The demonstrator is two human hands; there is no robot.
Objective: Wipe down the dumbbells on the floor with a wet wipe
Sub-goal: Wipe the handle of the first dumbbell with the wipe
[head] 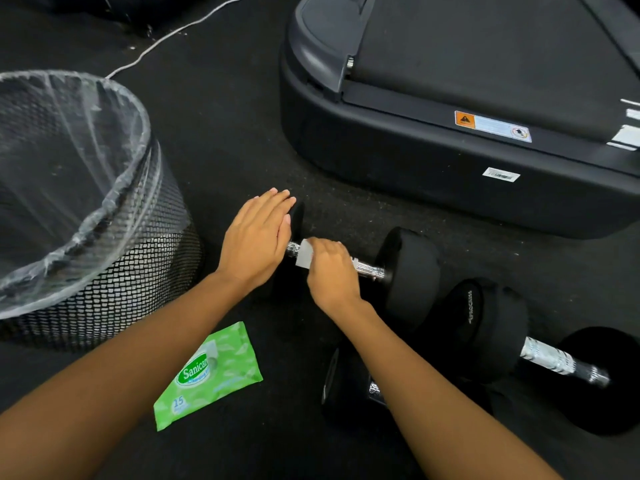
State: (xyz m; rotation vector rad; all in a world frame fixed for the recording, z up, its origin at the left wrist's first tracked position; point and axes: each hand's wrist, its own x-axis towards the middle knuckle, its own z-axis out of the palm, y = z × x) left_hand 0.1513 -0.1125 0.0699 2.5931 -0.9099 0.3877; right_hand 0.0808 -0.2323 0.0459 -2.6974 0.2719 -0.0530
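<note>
A black dumbbell [410,271] with a chrome handle lies on the dark floor in the middle. My right hand [330,271] grips a white wet wipe [304,252] wrapped round that handle. My left hand [258,237] lies flat with straight fingers on the dumbbell's left weight, hiding most of it. A second dumbbell [554,362] lies to the right, nearer me. Part of a third dumbbell [346,382] shows under my right forearm.
A black mesh bin [138,237] lined with a clear bag stands at the left. A green wet-wipe pack [211,375] lies on the floor between my arms. A treadmill base [450,168] fills the upper right. A white cable [166,38] runs across the floor behind.
</note>
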